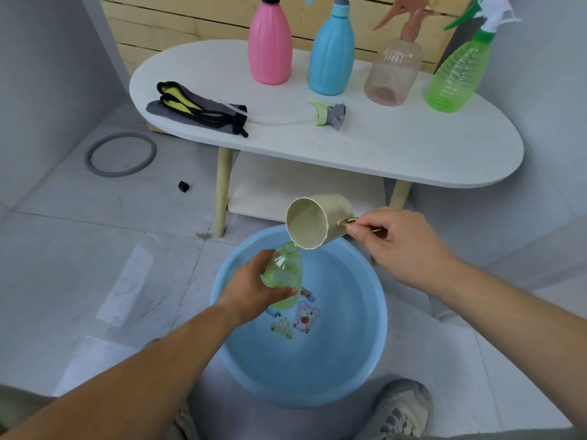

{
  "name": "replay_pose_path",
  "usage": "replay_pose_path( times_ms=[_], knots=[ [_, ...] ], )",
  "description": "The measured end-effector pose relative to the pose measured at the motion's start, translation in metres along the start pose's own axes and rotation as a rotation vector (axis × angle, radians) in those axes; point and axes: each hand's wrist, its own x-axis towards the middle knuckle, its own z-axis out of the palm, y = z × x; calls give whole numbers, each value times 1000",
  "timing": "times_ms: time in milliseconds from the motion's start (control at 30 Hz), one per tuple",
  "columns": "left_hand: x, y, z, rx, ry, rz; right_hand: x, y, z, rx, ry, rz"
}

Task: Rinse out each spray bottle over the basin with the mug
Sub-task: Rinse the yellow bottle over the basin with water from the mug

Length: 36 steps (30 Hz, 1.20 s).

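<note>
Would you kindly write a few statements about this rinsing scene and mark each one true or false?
1. The left hand grips an uncapped yellow-green bottle over the blue basin. True.
2. The right hand holds the mug upright. False: the mug is tipped toward the bottle's mouth.
3. The pink bottle stands left of the blue bottle on the white table. True.
4. The loose spray head lies in the basin. False: it lies on the table.

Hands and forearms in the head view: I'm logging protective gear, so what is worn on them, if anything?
Nothing that shows. The left hand and right hand are bare: no gloves, rings or bandages visible. The left forearm and right forearm are uncovered as far as the picture reaches, with no sleeve, watch or wristband.
</note>
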Motion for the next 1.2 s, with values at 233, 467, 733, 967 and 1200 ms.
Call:
replay_pose_path(
  times_ms=[233,467,733,967,1200],
  knots=[
    [1,1,2,5,-8,14,0,1,2,-54,11,-62],
    [1,4,2,18,-7,22,2,2,4,-119,9,-119],
    [1,2,4,24,-3,18,3,1,4,-150,32,-193],
    [2,0,3,16,-1,20,5,0,5,-166,50,-254],
    [3,-2,4,28,7,9,7,0,6,-187,80,-302]
  ],
)
